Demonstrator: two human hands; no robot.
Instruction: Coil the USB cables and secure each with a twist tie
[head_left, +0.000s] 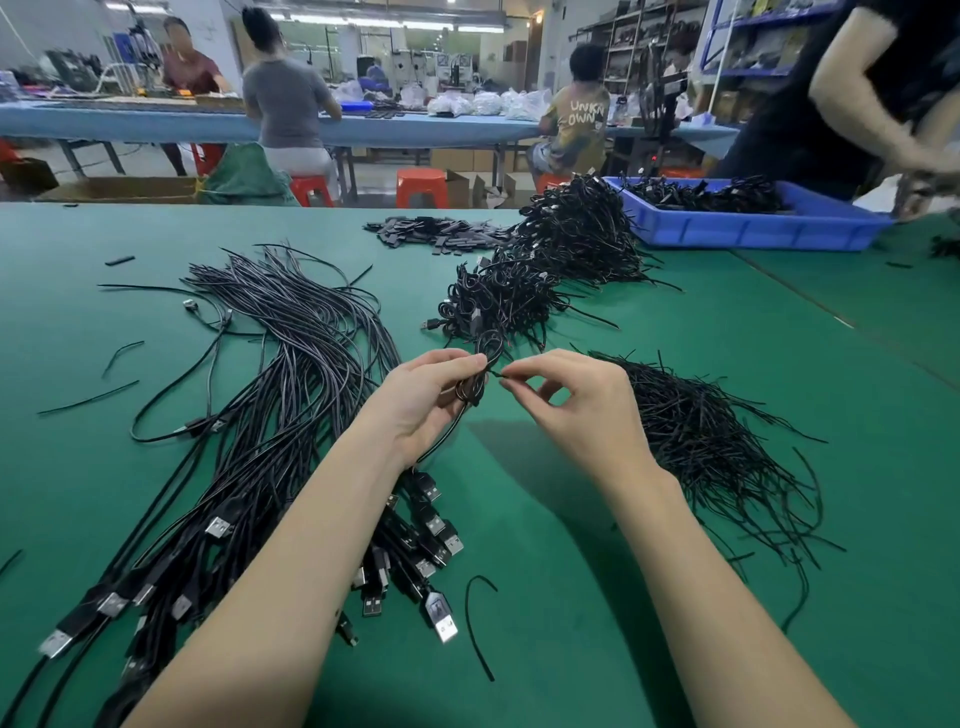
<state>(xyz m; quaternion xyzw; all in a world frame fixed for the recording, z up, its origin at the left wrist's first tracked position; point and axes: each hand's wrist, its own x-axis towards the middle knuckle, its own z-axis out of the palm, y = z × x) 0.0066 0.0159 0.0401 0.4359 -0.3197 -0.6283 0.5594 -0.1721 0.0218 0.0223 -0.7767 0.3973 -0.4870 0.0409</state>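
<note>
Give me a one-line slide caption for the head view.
Left hand grips a coiled USB cable while right hand pinches its twist tie over a green table.

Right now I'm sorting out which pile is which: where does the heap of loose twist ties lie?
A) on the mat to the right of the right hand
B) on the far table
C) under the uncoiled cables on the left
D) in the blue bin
A: the heap of twist ties lies on the green mat just right of the right hand.

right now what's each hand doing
Left hand: closed on the coiled black USB cable.
Right hand: pinching the thin black twist tie at the coil.
</note>
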